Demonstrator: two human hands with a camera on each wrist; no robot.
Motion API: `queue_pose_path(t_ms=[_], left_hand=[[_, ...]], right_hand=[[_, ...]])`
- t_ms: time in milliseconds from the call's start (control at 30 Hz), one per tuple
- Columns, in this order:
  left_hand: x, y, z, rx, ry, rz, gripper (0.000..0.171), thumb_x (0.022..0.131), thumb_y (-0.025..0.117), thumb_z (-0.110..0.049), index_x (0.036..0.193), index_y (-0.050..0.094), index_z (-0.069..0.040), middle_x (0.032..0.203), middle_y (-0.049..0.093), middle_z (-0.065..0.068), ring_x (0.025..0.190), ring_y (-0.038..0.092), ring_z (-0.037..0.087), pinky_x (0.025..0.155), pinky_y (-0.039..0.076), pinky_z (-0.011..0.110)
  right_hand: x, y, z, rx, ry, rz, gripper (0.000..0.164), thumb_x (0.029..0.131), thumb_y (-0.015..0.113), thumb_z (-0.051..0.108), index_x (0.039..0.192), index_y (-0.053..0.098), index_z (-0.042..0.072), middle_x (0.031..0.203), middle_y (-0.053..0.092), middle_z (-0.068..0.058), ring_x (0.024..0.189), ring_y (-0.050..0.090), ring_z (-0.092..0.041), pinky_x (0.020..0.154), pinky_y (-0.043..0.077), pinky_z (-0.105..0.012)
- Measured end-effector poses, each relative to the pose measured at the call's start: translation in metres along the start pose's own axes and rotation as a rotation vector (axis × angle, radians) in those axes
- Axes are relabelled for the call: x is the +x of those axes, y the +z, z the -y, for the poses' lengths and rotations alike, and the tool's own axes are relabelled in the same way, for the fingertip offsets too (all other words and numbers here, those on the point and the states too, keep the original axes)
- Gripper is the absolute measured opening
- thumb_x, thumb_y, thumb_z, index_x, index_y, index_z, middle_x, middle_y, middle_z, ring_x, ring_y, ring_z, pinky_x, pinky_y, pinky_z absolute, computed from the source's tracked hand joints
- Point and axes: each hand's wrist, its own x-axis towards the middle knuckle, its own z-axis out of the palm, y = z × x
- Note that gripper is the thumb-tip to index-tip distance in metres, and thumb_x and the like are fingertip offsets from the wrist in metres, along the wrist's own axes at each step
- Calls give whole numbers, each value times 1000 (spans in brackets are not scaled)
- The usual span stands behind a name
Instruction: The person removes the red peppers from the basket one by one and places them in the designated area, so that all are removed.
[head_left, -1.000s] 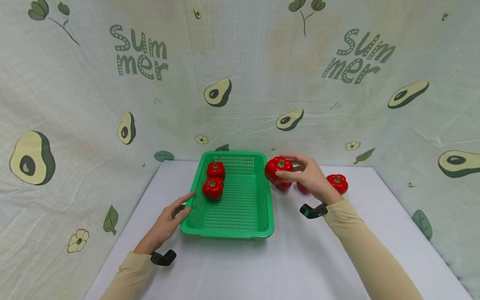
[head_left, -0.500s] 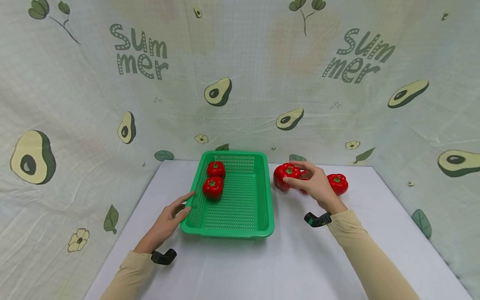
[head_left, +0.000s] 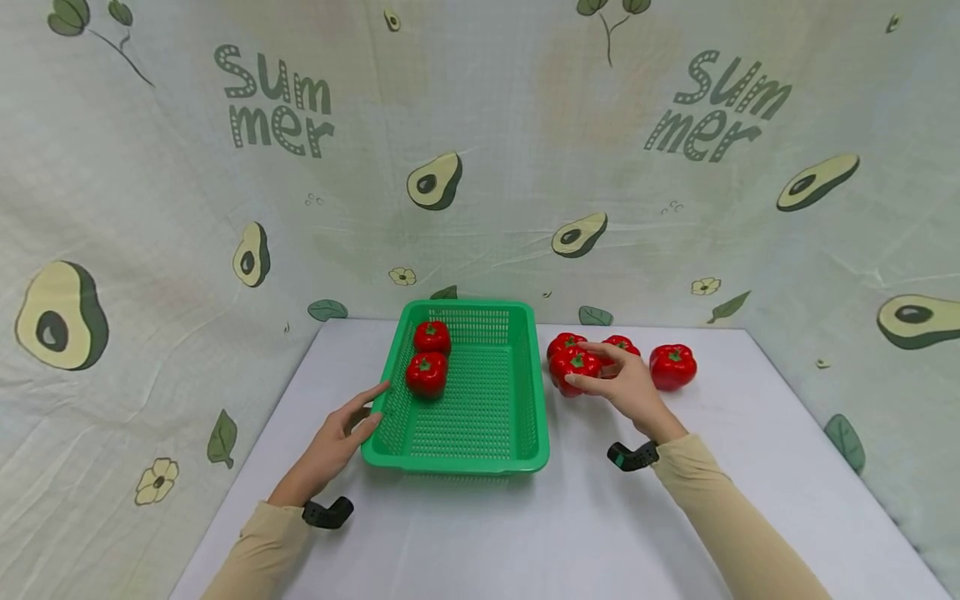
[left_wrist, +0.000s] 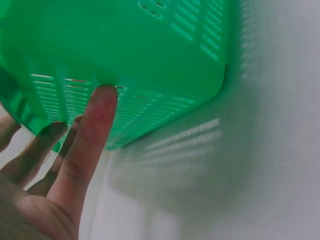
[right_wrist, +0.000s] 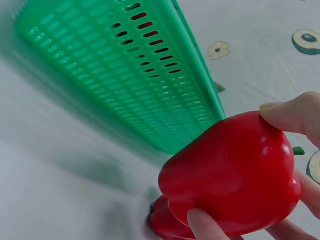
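Note:
A red bell pepper [head_left: 574, 370] is in my right hand [head_left: 633, 387], just right of the green basket [head_left: 529, 392]. The thumb and fingers grip its sides, and its green stem [right_wrist: 298, 150] points out between them in the right wrist view. Partly behind it on the table is another red bell pepper [head_left: 564, 342]. My left hand [head_left: 330, 446] rests against the basket's left side, with a straight finger [left_wrist: 95, 130] touching the slotted wall. Two more red bell peppers, one at the back [head_left: 432, 337] and one in front [head_left: 427, 375], sit inside along that side.
Farther right on the white table [head_left: 480, 533] stand a partly hidden red bell pepper [head_left: 621, 342] behind my right hand and one in the open [head_left: 672, 367]. A printed cloth [head_left: 495, 167] closes off the back and both sides.
My right hand has carried its pepper away from the basket's right rim, first rightward and down, then toward me. The peppers behind it show more. My left hand and the basket stay in place.

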Motion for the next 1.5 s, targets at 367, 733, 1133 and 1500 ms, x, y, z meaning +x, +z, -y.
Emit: queue_pose_path(t_ms=[367, 733, 1133, 1500], left_hand=[[0, 1, 0, -1, -10, -3, 57, 116, 59, -26, 170, 43, -16, 175, 35, 16, 149, 45, 49, 117, 32, 78], [0, 1, 2, 5, -6, -5, 56, 116, 59, -26, 169, 43, -15, 175, 34, 17, 152, 41, 51, 118, 30, 78], [1, 1, 0, 7, -17, -9, 57, 116, 59, -26, 169, 43, -15, 175, 34, 17, 150, 44, 49, 118, 32, 77], [1, 0, 3, 2, -10, -4, 57, 116, 58, -27, 169, 42, -16, 175, 35, 16, 150, 44, 49, 118, 32, 77]], right_hand=[[-3, 7, -13, -11, 13, -18, 74, 94, 90, 36, 157, 59, 11, 155, 51, -21, 134, 51, -43, 90, 62, -44], [-4, 20, -24, 35, 24, -25, 69, 96, 88, 34, 155, 61, 11, 154, 55, -20, 132, 52, -44, 87, 61, -43], [-4, 26, -32, 24, 46, -33, 69, 96, 88, 33, 155, 60, 12, 153, 56, -21, 122, 57, -41, 85, 62, -42], [-3, 28, -35, 59, 48, -33, 68, 97, 88, 31, 156, 60, 11, 154, 55, -22, 117, 59, -39, 84, 62, -39]])
